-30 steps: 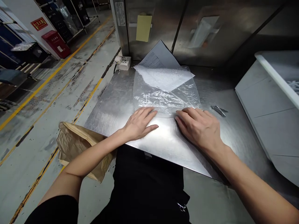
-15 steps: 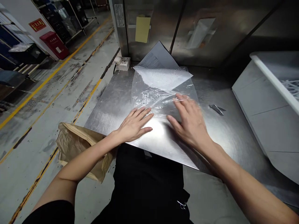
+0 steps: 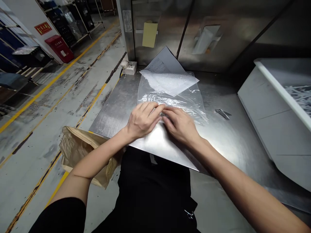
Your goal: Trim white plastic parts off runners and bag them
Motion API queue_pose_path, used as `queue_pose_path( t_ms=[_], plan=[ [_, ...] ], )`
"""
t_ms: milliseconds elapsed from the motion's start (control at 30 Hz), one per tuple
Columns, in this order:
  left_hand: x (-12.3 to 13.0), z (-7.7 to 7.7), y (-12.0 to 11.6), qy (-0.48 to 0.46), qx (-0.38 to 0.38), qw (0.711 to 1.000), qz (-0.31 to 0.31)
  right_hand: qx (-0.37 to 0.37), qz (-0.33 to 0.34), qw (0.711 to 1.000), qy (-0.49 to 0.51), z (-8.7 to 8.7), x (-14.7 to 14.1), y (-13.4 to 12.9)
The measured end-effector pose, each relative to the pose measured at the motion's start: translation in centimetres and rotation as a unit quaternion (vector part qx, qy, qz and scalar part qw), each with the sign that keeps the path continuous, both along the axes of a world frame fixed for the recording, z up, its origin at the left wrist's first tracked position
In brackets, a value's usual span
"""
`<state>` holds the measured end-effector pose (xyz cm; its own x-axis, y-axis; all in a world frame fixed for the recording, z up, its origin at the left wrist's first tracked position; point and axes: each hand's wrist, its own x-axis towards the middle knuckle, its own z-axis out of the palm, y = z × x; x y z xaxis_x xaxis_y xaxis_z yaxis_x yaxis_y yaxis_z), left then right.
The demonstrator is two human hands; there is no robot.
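Note:
A clear plastic bag (image 3: 191, 97) lies flat on the metal table (image 3: 109, 113), its near edge between my hands. My left hand (image 3: 143, 120) is closed on that edge, fingers pinched together. Beside it my right hand (image 3: 181, 124) also grips the film, and the fingertips of both hands nearly meet. A white sheet (image 3: 170, 83) rests over the bag's far part. Behind it is a grey sheet with print (image 3: 167, 60), partly covered. To the right of my right hand lies a small metal folding tool with a blade (image 3: 222, 114).
On the right stands a white bin (image 3: 262, 113) holding thin white strips. A brown paper bag (image 3: 73, 145) hangs open at the table's left front edge. A power socket block (image 3: 130, 68) sits at the back left corner, against a metal cabinet (image 3: 167, 29).
My right hand has moved left and my left hand slightly up and right, so they meet at the bag's near edge. Both hands have closed from a spread pose onto the film.

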<state>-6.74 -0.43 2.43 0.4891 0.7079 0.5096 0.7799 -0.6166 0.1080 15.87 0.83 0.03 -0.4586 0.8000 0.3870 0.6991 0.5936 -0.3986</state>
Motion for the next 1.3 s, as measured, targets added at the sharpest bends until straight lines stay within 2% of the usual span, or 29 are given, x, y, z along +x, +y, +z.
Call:
queue_pose_path(
  t_ms=[133, 200, 300, 433, 600, 767, 1133, 1300],
  plan=[
    [-0.3, 1.0, 2.0, 0.060, 0.038, 0.995, 0.064, -0.047, -0.062, 0.996, -0.034, 0.1, -3.6, 3.3],
    [-0.5, 1.3, 3.1, 0.087, 0.045, 0.993, 0.072, -0.047, -0.084, 0.995, -0.032, 0.3, -5.0, 4.6],
    [-0.7, 1.8, 4.3, 0.110, 0.056, 0.990, 0.068, -0.051, -0.074, 0.995, -0.050, 0.6, -6.5, 5.9],
    [-1.1, 3.0, 4.8, 0.094, 0.072, 0.990, 0.076, -0.064, -0.045, 0.995, -0.061, 1.0, -7.5, 6.2],
    [-1.6, 3.9, 4.1, 0.069, 0.058, 0.993, 0.074, -0.095, -0.035, 0.995, 0.000, 0.9, -8.6, 4.7],
    [-1.9, 3.2, 2.9, 0.070, 0.054, 0.993, 0.083, -0.170, 0.010, 0.984, 0.049, 0.5, -9.2, 3.8],
    [-2.6, 1.6, 2.4, 0.080, 0.074, 0.991, 0.072, -0.192, 0.009, 0.976, 0.103, 0.7, -8.5, 3.5],
    [-3.2, 1.1, 2.2, 0.065, 0.075, 0.994, 0.044, -0.225, 0.023, 0.958, 0.177, 1.0, -6.6, 2.3]
  ],
)
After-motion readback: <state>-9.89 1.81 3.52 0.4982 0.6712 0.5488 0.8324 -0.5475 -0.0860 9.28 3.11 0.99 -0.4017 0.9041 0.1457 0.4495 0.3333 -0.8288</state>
